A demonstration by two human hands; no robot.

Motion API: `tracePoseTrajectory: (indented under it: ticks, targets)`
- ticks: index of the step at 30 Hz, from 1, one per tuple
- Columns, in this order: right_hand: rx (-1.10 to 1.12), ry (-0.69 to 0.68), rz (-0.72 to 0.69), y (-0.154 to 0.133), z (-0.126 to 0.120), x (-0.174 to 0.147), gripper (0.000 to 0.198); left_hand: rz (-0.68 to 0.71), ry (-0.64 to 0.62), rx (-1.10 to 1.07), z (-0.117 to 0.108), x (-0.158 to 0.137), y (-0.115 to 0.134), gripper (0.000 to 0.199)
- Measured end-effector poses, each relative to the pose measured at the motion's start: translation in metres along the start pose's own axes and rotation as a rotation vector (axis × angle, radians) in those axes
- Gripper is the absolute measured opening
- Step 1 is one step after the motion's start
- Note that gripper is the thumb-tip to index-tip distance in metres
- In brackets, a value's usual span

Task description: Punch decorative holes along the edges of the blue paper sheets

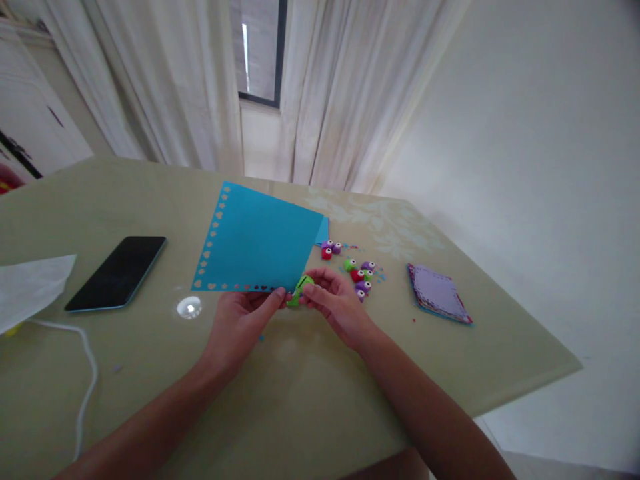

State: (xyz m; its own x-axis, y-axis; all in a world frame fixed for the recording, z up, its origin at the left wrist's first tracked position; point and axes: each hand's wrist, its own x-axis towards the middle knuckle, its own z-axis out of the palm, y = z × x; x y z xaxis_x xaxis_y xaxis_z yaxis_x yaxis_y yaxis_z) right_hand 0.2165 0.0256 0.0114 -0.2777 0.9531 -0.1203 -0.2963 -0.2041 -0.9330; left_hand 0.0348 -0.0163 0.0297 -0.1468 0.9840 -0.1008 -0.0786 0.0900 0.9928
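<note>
A square sheet of blue paper [260, 240] is held up over the table, with small shapes punched along its left and lower edges. My left hand [240, 323] pinches its lower edge between thumb and fingers. My right hand [340, 307] grips a small green craft punch [301, 288], which sits at the paper's lower right corner. Close beyond my right hand lie several small punches with round eyes: a red punch [357, 275], a purple punch [369, 265] and a green punch [349, 265] among them. Bits of punched paper are scattered around them.
A stack of punched paper squares [440, 293] lies at the right. On the left are a black phone [120, 273], a white cable [90, 360] and a white sheet [35, 287]. More blue paper [323, 231] shows behind the held sheet. The table [300, 400] ends near curtains and a wall.
</note>
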Motion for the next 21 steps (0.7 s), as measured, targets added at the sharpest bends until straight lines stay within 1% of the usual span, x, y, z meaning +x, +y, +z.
tracePoseTrajectory:
  ticks: [2,7,14,21]
  targets:
    - [0.019,0.014,-0.001,0.001,0.001,0.001,0.051,0.005,-0.004,0.001,-0.001,0.000,0.000,0.025]
    - [0.000,0.049,-0.031,0.004,0.000,0.002,0.049,0.017,-0.004,-0.012,0.000,0.000,-0.002,0.024]
    - [-0.056,-0.006,-0.044,0.008,-0.001,0.002,0.051,0.015,-0.039,-0.021,-0.001,0.003,-0.008,0.029]
    - [-0.108,-0.058,-0.076,0.006,0.001,0.001,0.046,0.058,-0.084,0.035,-0.002,0.005,-0.013,0.026]
